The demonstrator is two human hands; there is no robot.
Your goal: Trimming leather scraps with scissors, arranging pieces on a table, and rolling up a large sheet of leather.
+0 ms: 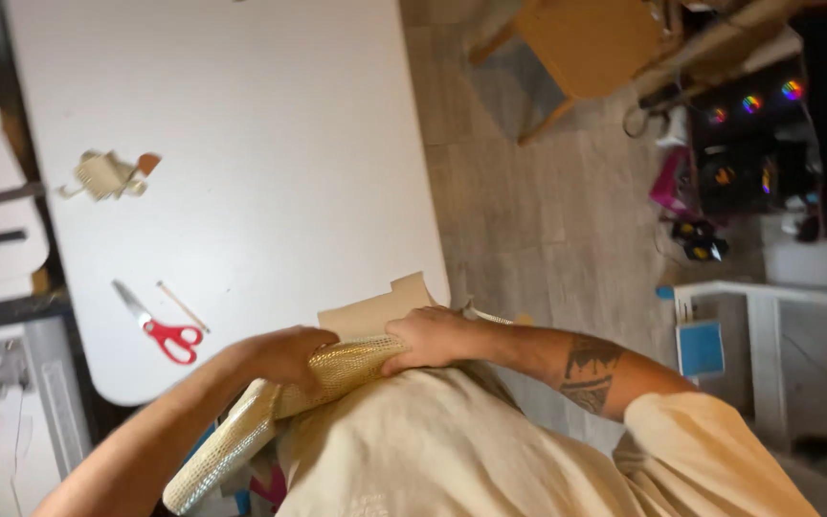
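While both hands press a roll of gold mesh fabric (337, 369) against the person's chest, the work looks like rolling or folding it tight over a piece of brown cardboard (370, 311) at the near edge of the white table (241, 115). To do this well, I judge the fingers should keep even pressure along the roll so the mesh does not slip or bunch. The left hand (284, 354) is curled closed over the left part of the roll, knuckles up, forearm running down to the near left. The right hand (433, 337) grips the roll's right end, fingers bent over it, its tattooed forearm stretching right. Red-handled scissors (160, 325) and a thin stick (182, 306) lie on the table to the left, with a crumpled scrap (107, 175) farther off.
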